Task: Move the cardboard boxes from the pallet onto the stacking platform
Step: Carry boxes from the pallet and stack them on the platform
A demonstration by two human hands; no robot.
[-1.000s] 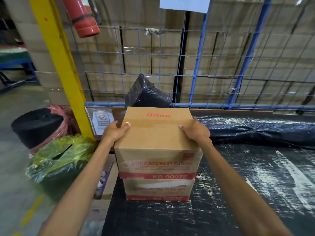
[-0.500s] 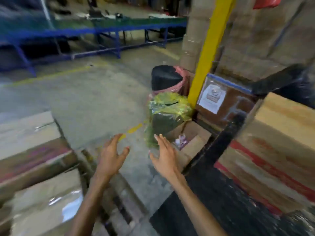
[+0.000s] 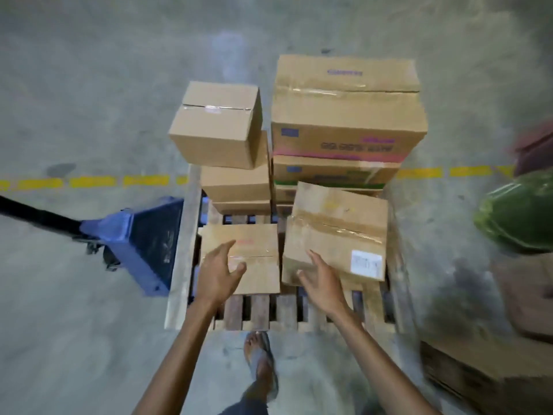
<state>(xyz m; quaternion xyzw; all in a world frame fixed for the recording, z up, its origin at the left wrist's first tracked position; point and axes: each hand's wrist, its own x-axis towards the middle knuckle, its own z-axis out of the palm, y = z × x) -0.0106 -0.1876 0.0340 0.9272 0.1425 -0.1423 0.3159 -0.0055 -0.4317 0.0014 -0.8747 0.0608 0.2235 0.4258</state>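
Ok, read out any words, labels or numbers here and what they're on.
Nothing is legible.
Purple print atop the large far-right cardboard box: blurred.
Dark print on that box's front face: blurred.
White sticker on the crumpled near-right cardboard box: too small.
Red print on the small near-left cardboard box: blurred.

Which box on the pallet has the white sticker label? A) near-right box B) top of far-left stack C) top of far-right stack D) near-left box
A: the white label sits on the near-right box, just beside the open right hand.
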